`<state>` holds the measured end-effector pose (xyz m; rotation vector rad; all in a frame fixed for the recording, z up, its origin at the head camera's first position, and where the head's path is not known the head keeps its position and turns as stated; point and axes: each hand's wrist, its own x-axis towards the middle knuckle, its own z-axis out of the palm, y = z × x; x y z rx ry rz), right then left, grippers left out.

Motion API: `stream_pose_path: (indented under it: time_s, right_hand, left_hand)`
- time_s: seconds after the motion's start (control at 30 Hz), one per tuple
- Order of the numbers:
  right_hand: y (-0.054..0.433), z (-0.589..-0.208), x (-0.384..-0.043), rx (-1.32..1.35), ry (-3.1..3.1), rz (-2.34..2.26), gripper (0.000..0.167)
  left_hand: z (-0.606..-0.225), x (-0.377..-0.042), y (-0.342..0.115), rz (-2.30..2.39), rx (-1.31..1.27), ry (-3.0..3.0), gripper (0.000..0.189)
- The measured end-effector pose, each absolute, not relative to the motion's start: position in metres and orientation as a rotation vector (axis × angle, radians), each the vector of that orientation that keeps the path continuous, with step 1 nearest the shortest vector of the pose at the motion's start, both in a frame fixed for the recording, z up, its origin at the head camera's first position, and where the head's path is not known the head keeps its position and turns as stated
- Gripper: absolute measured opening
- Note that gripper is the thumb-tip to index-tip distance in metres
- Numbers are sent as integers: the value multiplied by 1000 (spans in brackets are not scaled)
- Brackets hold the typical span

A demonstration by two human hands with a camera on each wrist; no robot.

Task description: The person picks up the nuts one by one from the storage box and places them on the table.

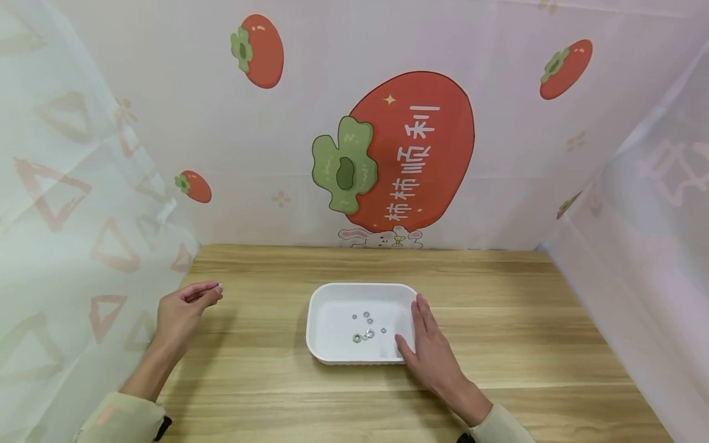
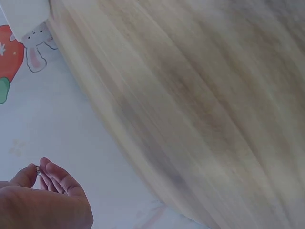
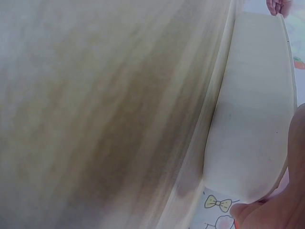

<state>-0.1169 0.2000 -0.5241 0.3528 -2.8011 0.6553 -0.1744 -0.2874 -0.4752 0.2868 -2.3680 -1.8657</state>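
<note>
At the left my left hand (image 1: pixel 185 307) is raised, with thumb and fingertips pinching a small metal nut (image 2: pixel 38 169). Only the edge of the nut shows. A white rectangular tray (image 1: pixel 324 354) stands to the right of that hand. My right hand (image 1: pixel 434 354) holds the tray's right end, fingers along the outer side of the rim and thumb over the inside. Several small metal nuts (image 1: pixel 357 338) lie loose on the tray's floor, left of the right thumb. In the right wrist view, the fingertips reach round the tray's end.
The tray stands on a wood-grain table (image 1: pixel 266 394). Behind it hangs a pale cloth backdrop (image 1: pixel 266 141) printed with red persimmons. More pale cloth encloses the left side (image 1: pixel 66 234) and right side (image 1: pixel 653 246).
</note>
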Motion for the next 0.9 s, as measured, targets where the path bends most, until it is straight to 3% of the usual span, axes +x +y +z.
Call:
stream_pose_path:
  time_s: [0.43,0.9]
  right_hand:
    - [200,-525,-117,359,-2783,648,82]
    - [201,-525,-117,352,-2793,654,83]
  left_hand:
    - [-481,-171,-301,-1528,299,-2558,42]
    - [-493,-179,-310,-941,30,-2785,17]
